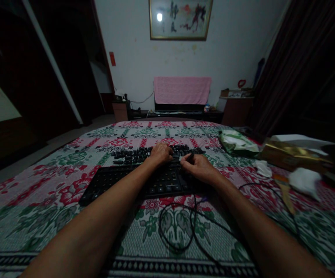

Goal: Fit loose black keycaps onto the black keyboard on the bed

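Note:
A black keyboard (pixel 97 183) lies on the patterned cloth, with many of its keycaps off and small pale points showing in rows. Just beyond it, loose black keycaps (pixel 126 156) are spread in rough rows. My left hand (pixel 160 152) reaches across the keyboard to these keycaps, palm down with curled fingers; its fingertips and anything in them are hidden. Above the keyboard's right part, my right hand (pixel 199 166) pinches a small black piece (pixel 189 156) between thumb and forefinger. That piece looks like a keycap, though it is too dark to be certain.
A black cable (pixel 192 227) loops on the patterned cloth (pixel 68 227) before the keyboard. To the right are a green-and-white tissue pack (pixel 237 142), a golden box (pixel 283 154), crumpled white tissues (pixel 305 181) and a flat brush (pixel 284 193). A pink cloth (pixel 181 89) hangs by the far wall.

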### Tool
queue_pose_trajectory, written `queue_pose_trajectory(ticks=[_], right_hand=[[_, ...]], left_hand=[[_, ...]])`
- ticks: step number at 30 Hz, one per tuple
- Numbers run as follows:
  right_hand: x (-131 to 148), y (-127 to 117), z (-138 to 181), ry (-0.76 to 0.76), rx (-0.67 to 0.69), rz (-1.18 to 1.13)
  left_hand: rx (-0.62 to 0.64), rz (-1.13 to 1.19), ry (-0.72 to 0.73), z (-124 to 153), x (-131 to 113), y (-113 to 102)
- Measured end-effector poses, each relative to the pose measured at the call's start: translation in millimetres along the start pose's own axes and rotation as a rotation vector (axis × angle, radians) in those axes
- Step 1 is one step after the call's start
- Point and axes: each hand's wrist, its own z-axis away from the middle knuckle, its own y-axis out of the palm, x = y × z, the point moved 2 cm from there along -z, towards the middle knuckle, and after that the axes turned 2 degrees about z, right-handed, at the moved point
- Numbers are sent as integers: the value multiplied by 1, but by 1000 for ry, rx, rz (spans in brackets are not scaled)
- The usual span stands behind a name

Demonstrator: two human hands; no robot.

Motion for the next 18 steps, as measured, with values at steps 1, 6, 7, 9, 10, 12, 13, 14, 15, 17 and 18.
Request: queue_pose_trajectory(ticks=[1,6,7,9,10,12,13,14,15,17,18], right_hand=[[0,0,0,1,9,4],[1,-1,1,2,45,23],[1,-1,1,-2,50,25],[1,-1,0,-8,60,26],[1,-1,0,-10,64,27],[1,-1,0,-9,68,29],[2,-1,0,-9,71,29],[2,-1,0,-10,73,28],[2,-1,0,-14,73,23],[2,-1,0,-19,76,8],[2,-1,0,-21,76,0]], left_hand=[[0,-5,0,-1,0,0],[6,-20,8,0,-4,0],[10,-25,6,0,-4,0],[13,-38,3,0,-5,1],[11,-41,4,0,-5,1],[7,-39,12,0,-6,1],[6,-35,12,0,-6,2],[8,-32,8,0,-6,2],[13,-29,2,0,-6,2],[24,-25,-14,1,-6,1],[28,-24,-19,1,-6,1]])
